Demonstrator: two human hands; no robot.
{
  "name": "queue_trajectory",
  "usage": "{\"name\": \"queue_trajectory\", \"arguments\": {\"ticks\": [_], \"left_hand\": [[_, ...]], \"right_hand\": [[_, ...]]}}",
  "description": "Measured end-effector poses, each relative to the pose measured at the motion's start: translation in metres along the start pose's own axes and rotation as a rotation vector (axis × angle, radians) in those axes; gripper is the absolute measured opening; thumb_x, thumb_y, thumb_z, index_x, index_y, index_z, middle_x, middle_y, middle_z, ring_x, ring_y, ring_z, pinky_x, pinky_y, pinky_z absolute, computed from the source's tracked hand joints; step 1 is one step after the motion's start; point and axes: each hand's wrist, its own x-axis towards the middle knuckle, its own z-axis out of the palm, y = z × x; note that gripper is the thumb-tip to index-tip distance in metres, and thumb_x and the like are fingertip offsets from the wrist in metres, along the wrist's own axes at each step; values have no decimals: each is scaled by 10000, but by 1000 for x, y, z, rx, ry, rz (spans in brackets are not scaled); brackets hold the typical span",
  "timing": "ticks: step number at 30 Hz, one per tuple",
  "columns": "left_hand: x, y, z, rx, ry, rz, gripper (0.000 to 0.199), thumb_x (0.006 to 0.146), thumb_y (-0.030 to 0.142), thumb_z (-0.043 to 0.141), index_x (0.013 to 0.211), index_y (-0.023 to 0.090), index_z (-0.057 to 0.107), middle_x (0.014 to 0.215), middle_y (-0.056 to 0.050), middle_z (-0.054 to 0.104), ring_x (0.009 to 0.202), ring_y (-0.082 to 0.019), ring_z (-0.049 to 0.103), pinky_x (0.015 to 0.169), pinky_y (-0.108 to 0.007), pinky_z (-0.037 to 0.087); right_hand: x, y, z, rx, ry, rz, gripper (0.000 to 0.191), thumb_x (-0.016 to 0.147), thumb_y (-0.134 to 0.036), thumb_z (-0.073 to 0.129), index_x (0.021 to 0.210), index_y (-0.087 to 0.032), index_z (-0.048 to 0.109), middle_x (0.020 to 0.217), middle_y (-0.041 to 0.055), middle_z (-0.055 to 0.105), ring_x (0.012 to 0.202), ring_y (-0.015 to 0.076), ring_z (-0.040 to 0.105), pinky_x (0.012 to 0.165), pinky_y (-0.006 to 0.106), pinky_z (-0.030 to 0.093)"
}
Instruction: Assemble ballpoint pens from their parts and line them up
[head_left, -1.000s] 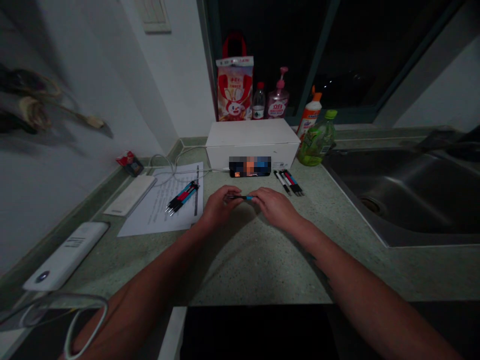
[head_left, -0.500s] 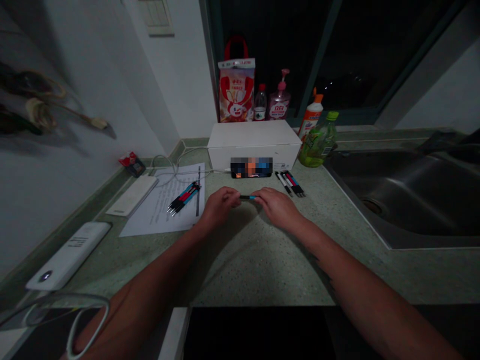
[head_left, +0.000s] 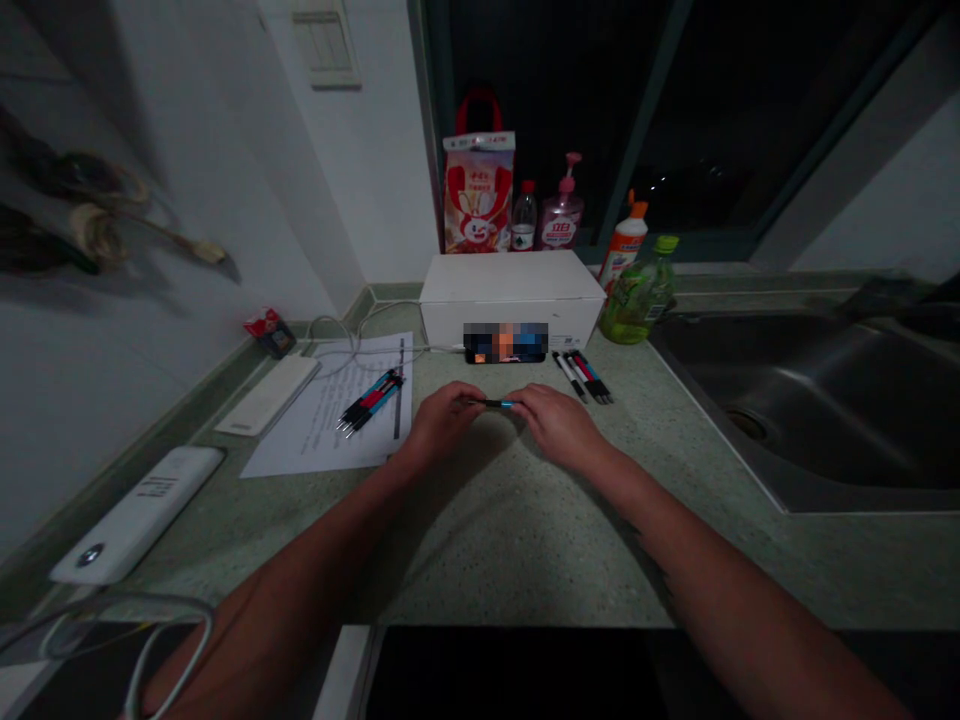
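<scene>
My left hand (head_left: 442, 420) and my right hand (head_left: 559, 428) hover close together over the speckled green countertop (head_left: 510, 530). Between their fingertips they hold a slim black pen with a blue band (head_left: 491, 403), lying roughly level, its ends hidden by my fingers. A bundle of black, red and blue pens (head_left: 370, 402) lies on a printed white sheet (head_left: 315, 440) left of my left hand. Another small group of pens (head_left: 583, 376) lies on the counter beyond my right hand.
A white box (head_left: 510, 290) stands at the back with a blurred dark object (head_left: 505, 343) before it. Bottles and a bag stand behind it. A steel sink (head_left: 810, 410) lies right; a white power bank (head_left: 139, 515) and white pad (head_left: 268, 395) lie left.
The pen has levelled out between my fingertips. The whole scene sits a little lower in the view as my head tilts up slightly.
</scene>
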Motion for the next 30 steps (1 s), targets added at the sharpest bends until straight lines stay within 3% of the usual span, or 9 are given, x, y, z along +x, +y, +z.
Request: {"name": "queue_trajectory", "arguments": {"ticks": [11,16,22,26,30], "left_hand": [[1,-4,-3,0,-39,-35,156,832,363,750,860,216,706,767,-27,764,778,-225,733,778,-368,591],[-1,-3,-6,146,22,132,58,814,276,762,850,233,746,848,-34,765,797,-219,708,820,-382,587],[-3,0,-11,260,48,301,30,833,223,783,855,231,764,864,-42,727,796,-207,680,830,-366,583],[-3,7,-14,266,108,272,37,839,219,773,862,226,745,867,-31,732,779,-194,668,818,-353,576],[-7,11,-8,189,51,193,91,812,238,772,861,227,696,800,-1,711,746,-181,652,764,-318,558]], "right_hand": [[-1,4,2,12,14,-21,259,1080,-195,528,1195,-202,760,1104,111,773,1071,261,705,920,383,540],[0,5,2,72,34,-12,255,1063,-194,546,1170,-232,775,1094,107,782,1058,267,714,932,406,552],[2,13,5,397,-5,72,245,1030,-201,577,1140,-204,796,971,72,807,930,222,748,878,373,566],[9,28,2,558,191,195,194,919,-369,754,1019,-211,803,929,64,806,861,230,748,823,388,592],[14,36,-1,921,363,359,413,778,-544,864,1008,-218,759,802,32,767,741,225,747,678,372,632]]}}
